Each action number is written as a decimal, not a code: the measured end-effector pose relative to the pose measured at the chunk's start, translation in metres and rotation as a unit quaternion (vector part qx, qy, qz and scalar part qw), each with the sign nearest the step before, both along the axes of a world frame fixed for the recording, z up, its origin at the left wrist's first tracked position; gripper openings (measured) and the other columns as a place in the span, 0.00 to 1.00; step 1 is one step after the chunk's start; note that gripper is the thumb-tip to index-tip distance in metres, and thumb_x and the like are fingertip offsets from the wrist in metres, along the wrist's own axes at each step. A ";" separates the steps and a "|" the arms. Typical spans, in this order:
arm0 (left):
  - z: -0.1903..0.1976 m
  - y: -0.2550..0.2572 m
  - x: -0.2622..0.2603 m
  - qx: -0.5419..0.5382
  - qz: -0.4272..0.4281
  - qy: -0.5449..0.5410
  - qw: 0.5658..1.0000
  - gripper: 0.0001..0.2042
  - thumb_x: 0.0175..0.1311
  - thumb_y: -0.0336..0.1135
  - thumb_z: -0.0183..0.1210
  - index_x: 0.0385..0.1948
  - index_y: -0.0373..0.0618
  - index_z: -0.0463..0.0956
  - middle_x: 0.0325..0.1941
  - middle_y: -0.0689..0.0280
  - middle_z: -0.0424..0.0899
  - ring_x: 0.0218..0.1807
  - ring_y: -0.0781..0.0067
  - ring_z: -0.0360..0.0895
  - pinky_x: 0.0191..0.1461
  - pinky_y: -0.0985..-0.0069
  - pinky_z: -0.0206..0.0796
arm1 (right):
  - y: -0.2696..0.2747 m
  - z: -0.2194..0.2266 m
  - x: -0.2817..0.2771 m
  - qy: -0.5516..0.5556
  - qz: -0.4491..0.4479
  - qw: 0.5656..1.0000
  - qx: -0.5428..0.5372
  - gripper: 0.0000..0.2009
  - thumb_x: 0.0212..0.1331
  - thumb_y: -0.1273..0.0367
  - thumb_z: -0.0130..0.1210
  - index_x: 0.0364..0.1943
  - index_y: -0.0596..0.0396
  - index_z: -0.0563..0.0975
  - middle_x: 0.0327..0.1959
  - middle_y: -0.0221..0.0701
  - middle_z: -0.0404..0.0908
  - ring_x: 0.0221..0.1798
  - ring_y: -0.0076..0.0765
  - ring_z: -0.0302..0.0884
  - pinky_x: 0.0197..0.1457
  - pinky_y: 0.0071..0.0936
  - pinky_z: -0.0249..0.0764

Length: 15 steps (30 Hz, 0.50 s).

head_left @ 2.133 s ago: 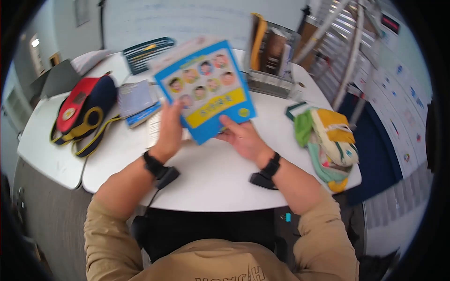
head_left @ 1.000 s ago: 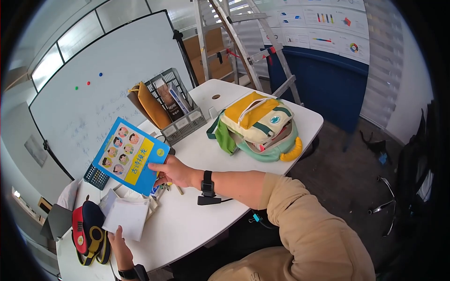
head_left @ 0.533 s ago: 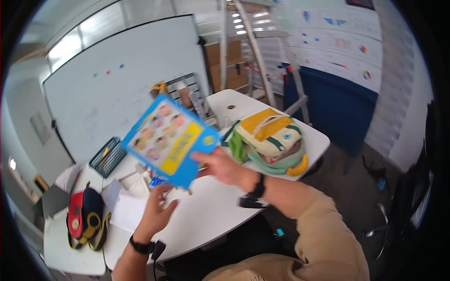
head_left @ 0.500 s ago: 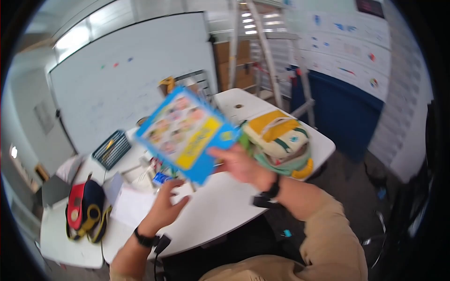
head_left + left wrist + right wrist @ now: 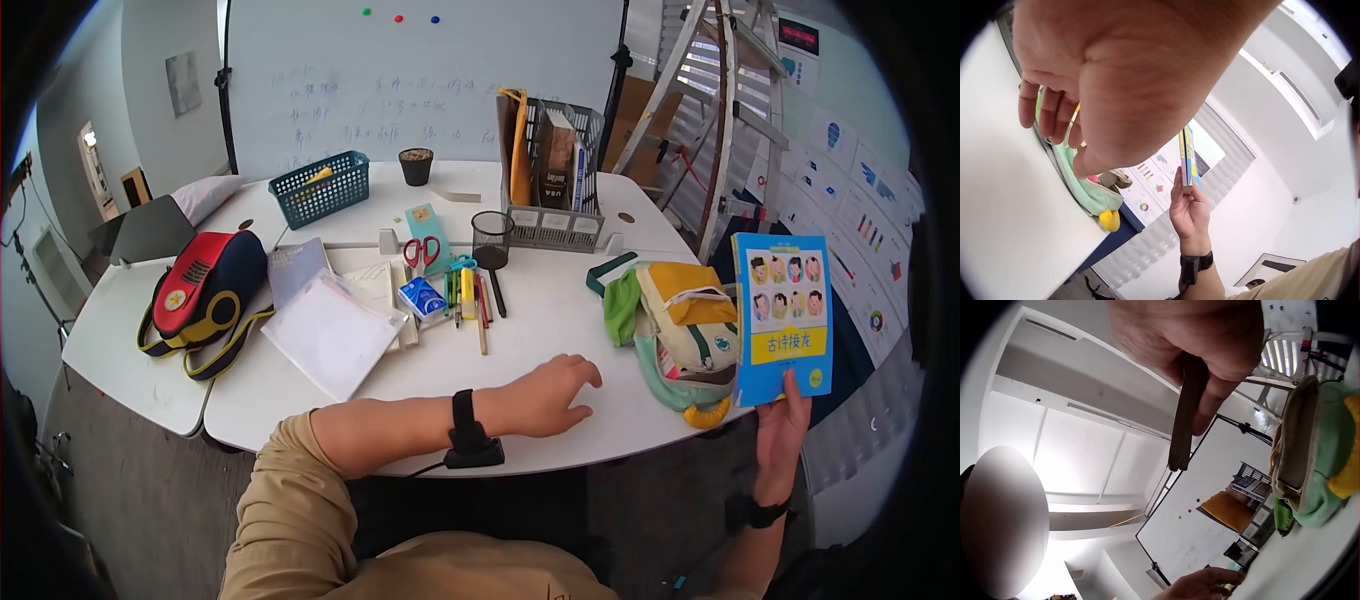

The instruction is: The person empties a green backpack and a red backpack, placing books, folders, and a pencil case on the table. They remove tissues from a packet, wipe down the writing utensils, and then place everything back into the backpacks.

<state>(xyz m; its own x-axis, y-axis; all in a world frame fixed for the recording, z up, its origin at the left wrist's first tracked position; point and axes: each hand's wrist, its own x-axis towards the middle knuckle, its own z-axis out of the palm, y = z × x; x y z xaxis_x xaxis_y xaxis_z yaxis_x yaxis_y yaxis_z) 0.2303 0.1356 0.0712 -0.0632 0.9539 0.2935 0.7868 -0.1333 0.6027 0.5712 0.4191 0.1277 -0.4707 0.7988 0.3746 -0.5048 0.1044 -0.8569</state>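
Observation:
At the far right in the head view, my right hand [image 5: 782, 432] grips a blue book [image 5: 785, 312] upright by its lower edge. Its cover has cartoon faces and a yellow title band. The left wrist view shows the book [image 5: 1187, 156] nearly edge-on, with thumb and fingers on opposite sides. Over the front middle of the table, my left hand [image 5: 540, 398] holds nothing, its fingers relaxed. Between the hands lies a cream, yellow and green backpack [image 5: 690, 310], partly overlapped by the book. The right wrist view shows the backpack's opening gaping.
White notebook [image 5: 335, 335], scissors [image 5: 422, 252], pens, a blue packet [image 5: 422, 298] and a mesh pen cup [image 5: 492, 240] occupy the table's middle. A red and navy bag [image 5: 205, 290] sits left. Behind stand a teal basket [image 5: 320, 188], potted plant [image 5: 416, 167] and grey file rack [image 5: 550, 225].
Both hands were on the book earlier; the right hand alone now holds it farther right, beside the backpack. My left hand touched the white notebook, then left it. The head view swung around.

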 end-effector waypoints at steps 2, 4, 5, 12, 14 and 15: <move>-0.004 0.000 -0.008 0.014 0.030 0.020 0.999 0.21 0.71 0.31 0.72 0.63 0.38 0.78 0.63 0.48 0.84 0.70 0.41 0.78 0.77 0.55 0.72 | -0.004 -0.004 0.005 -0.004 0.003 1.000 -0.008 0.26 0.85 0.64 0.59 0.80 0.54 0.69 0.75 0.38 0.81 0.72 0.40 0.85 0.70 0.44 0.88; -0.004 0.000 -0.017 0.015 0.057 0.020 0.998 0.21 0.70 0.30 0.71 0.62 0.40 0.78 0.63 0.48 0.84 0.70 0.41 0.78 0.76 0.54 0.72 | -0.013 -0.004 0.004 -0.005 -0.010 1.000 -0.023 0.26 0.85 0.65 0.59 0.80 0.56 0.69 0.74 0.37 0.81 0.72 0.40 0.86 0.71 0.45 0.88; -0.002 0.002 -0.018 0.015 0.062 0.019 0.998 0.21 0.69 0.29 0.71 0.62 0.40 0.78 0.63 0.48 0.84 0.70 0.41 0.78 0.76 0.54 0.72 | -0.017 -0.006 0.004 0.001 -0.005 1.000 -0.029 0.26 0.85 0.65 0.59 0.80 0.56 0.69 0.74 0.38 0.82 0.72 0.41 0.86 0.71 0.46 0.87; 0.020 0.073 0.015 0.172 -0.014 0.116 0.978 0.26 0.63 0.28 0.77 0.62 0.44 0.76 0.66 0.52 0.80 0.69 0.41 0.77 0.75 0.51 0.71 | -0.039 -0.008 0.020 0.009 -0.027 0.997 -0.066 0.21 0.84 0.66 0.59 0.74 0.60 0.73 0.66 0.40 0.88 0.59 0.41 0.94 0.52 0.42 0.98; 0.025 0.105 0.034 0.232 -0.006 0.116 0.966 0.32 0.61 0.30 0.79 0.66 0.43 0.74 0.71 0.49 0.77 0.74 0.39 0.74 0.78 0.50 0.69 | -0.044 -0.009 0.036 -0.001 -0.056 0.996 -0.068 0.21 0.85 0.67 0.58 0.74 0.61 0.73 0.65 0.41 0.88 0.57 0.40 0.95 0.50 0.40 0.98; 0.027 0.116 0.040 0.262 0.009 0.113 0.958 0.35 0.60 0.31 0.80 0.68 0.42 0.72 0.74 0.47 0.75 0.76 0.38 0.72 0.80 0.50 0.68 | -0.045 -0.006 0.043 -0.009 -0.060 0.996 -0.067 0.21 0.85 0.67 0.58 0.73 0.61 0.73 0.65 0.42 0.88 0.57 0.39 0.95 0.49 0.39 0.98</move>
<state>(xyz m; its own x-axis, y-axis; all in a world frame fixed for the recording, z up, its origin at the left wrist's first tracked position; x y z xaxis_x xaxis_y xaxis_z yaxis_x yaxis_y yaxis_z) 0.2703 0.2518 0.0979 0.0431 0.6716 0.7397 0.8942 -0.3562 0.2712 0.6144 0.3744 0.1216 -0.3739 0.8924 0.2526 -0.4801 0.0468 -0.8759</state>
